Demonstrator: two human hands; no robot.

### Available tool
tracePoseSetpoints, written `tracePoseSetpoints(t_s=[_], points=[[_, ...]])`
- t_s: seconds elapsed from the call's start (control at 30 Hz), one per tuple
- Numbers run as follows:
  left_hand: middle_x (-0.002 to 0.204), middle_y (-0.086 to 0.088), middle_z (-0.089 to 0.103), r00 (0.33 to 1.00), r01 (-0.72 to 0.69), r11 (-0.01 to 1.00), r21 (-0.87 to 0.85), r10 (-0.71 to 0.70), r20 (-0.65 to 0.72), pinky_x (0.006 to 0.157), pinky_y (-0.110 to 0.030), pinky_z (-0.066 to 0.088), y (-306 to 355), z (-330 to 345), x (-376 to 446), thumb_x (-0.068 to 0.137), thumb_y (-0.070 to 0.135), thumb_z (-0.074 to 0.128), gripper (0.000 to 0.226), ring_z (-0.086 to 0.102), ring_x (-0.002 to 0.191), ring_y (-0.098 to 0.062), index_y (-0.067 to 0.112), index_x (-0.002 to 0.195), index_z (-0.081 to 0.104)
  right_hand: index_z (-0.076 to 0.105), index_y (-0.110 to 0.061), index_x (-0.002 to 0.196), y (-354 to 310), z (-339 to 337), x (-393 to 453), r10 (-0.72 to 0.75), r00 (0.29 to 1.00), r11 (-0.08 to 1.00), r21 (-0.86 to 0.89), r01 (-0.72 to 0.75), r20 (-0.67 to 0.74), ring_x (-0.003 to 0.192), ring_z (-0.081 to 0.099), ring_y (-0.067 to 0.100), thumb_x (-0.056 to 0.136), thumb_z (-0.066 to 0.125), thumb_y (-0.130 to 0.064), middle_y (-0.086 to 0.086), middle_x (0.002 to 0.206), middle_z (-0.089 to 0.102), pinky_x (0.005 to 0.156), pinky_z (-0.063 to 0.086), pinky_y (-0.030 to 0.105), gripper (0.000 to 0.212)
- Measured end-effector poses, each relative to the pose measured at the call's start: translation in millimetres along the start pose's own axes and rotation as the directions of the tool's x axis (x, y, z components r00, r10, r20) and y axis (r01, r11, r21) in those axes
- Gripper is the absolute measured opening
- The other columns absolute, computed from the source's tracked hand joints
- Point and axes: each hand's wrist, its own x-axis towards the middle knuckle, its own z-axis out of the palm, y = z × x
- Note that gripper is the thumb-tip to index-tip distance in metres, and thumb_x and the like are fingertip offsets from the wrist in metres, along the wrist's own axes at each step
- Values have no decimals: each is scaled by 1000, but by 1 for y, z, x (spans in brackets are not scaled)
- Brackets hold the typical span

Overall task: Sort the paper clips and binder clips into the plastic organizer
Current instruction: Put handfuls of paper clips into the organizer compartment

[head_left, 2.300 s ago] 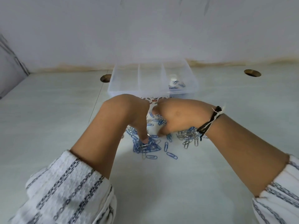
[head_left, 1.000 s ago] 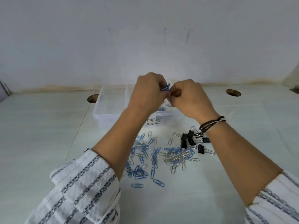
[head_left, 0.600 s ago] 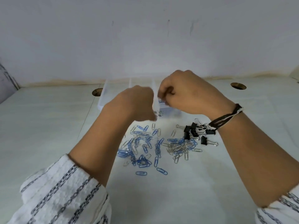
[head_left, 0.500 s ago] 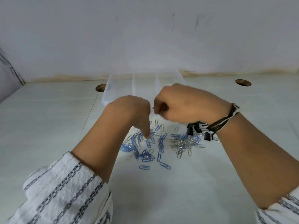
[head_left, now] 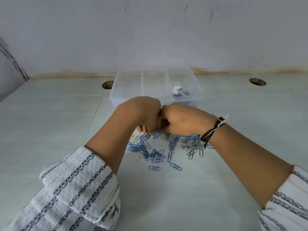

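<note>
Both hands down at clip pile (head_left: 160,149); left hand (head_left: 143,114) pinching, probably a clip; right hand (head_left: 181,120) curled, contents hidden, cannot tell; organizer (head_left: 115,97) just behind; best to lift blue clips singly, drop in right bay.

— Where were the hands?
— The left hand (head_left: 143,114) and right hand (head_left: 181,120) were pressed together, fingers curled down over the scattered paper clips (head_left: 156,150) on the pale surface (head_left: 50,124). What each held was hidden.
— And the box?
— The clear organizer (head_left: 116,97) stood just beyond the hands, with a few blue clips (head_left: 180,93) in its right compartment. A dark cord bracelet (head_left: 212,130) circled the right wrist.
</note>
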Motion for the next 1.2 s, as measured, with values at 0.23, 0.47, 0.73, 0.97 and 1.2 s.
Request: tracePoseSetpoints(t_s=[0.23,0.47,0.73,0.97,1.2], points=[[67,0,76,1000,-14,1000,-27,14,2,73,-30,63,-6,-4,-3,81,15,78,14,76,60,-11,6,92,78,72,-18,82,5,-7,-3,78,997,995,-58,-78,-5,73,65,19,77,69,-7,-4,77,68,63,53,30,12],[76,-4,79,989,-142,949,-280,122,-86,78,-34,64,-10,-34,-28,81,12,80,5,78,70,-14,11,86,78,75,-23,91,20,-66,-29,176,982,971,179,-161,-69,62,71,0,84,75,-13,-5,77,76,59,50,14,12],[71,5,74,654,-329,841,-430,-126,-746,61,-17,56,33,-40,2,78,17,76,4,71,68,-8,19,81,78,77,-16,85,56,-70,-22,416,714,880,446,-161,-563,71,76,15,81,74,-11,2,78,76,79,63,34,7],[120,-1,69,714,-372,825,-426,-40,-699,88,-34,58,37,-18,25,87,21,75,50,71,98,-16,17,135,60,76,-12,112,60,-55,-12,331,746,943,211,-256,-577,98,72,18,90,61,1,5,111,75,83,47,19,30],[109,7,69,928,-185,982,31,185,-324,85,-31,50,28,-38,-18,80,42,79,46,63,99,-16,24,121,67,77,-28,95,14,-90,-47,241,964,970,44,-238,-109,77,69,1,84,70,-8,-16,79,72,74,54,16,23]])
